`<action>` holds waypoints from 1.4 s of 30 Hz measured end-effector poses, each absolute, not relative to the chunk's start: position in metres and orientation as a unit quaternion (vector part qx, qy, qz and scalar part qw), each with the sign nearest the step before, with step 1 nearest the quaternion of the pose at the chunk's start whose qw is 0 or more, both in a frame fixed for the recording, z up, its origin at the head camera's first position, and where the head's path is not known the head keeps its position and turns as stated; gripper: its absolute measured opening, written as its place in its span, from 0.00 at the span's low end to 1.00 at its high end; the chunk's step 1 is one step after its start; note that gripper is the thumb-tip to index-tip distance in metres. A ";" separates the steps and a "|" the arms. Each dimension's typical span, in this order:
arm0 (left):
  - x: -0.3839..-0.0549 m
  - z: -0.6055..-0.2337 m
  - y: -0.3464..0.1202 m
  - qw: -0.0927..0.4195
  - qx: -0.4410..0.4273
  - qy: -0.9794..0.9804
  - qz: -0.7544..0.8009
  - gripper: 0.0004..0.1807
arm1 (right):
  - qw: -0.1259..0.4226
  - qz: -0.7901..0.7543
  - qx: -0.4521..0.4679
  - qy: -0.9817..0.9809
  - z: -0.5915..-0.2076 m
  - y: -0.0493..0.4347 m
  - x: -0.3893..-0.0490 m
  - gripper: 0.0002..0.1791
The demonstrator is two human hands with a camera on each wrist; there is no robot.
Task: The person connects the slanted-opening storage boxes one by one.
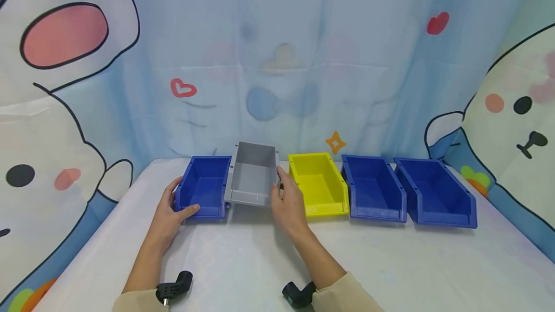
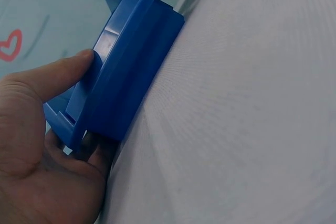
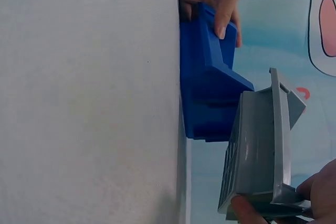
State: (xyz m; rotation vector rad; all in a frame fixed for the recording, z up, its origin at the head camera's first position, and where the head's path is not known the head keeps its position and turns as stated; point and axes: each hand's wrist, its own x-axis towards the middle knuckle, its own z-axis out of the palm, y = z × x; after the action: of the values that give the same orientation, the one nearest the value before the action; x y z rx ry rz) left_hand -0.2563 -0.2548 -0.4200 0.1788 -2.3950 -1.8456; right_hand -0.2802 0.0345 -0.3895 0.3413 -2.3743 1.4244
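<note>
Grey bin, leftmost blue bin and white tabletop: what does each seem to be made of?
Grey bin: probably moulded plastic, satin; crisp edges, soft sheen. Leftmost blue bin: likely plastic, slightly glossy; bright reflection at its front in the left wrist view. White tabletop: perhaps matt cloth, from fine lines there.

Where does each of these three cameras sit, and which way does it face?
Head: worn on the head, facing forward and down at the white table; left hand, right hand and beige sleeves show.
Left wrist: worn there, facing the leftmost open-fronted blue plastic bin; the left hand gripping it shows.
Right wrist: worn there, facing the raised, open-fronted gray plastic bin, with the blue one beyond; parts of both hands show.
Both wrist views share the blue bin.
</note>
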 end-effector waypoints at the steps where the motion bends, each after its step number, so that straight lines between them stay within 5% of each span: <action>1: -0.257 -0.420 -0.255 0.056 0.058 -0.790 -0.608 0.54 | 0.179 0.494 0.126 -0.842 -0.388 0.035 -0.280 0.29; 18: -0.262 -0.418 -0.253 0.057 0.060 -0.797 -0.598 0.53 | 0.232 0.419 0.160 -0.863 -0.381 0.034 -0.281 0.27; 35: -0.261 -0.418 -0.252 0.059 0.060 -0.797 -0.598 0.54 | 0.216 0.389 0.128 -0.887 -0.378 0.032 -0.276 0.31; 42: -0.259 -0.421 -0.255 0.058 0.064 -0.796 -0.599 0.53 | 0.301 0.307 0.164 -0.888 -0.379 0.028 -0.273 0.32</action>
State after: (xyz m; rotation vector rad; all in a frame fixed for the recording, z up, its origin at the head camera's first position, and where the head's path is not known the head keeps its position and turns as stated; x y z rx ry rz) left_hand -0.2592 -0.2550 -0.4211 0.1936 -2.4126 -1.8161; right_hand -0.2727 0.0276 -0.3788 0.4355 -2.3551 0.8135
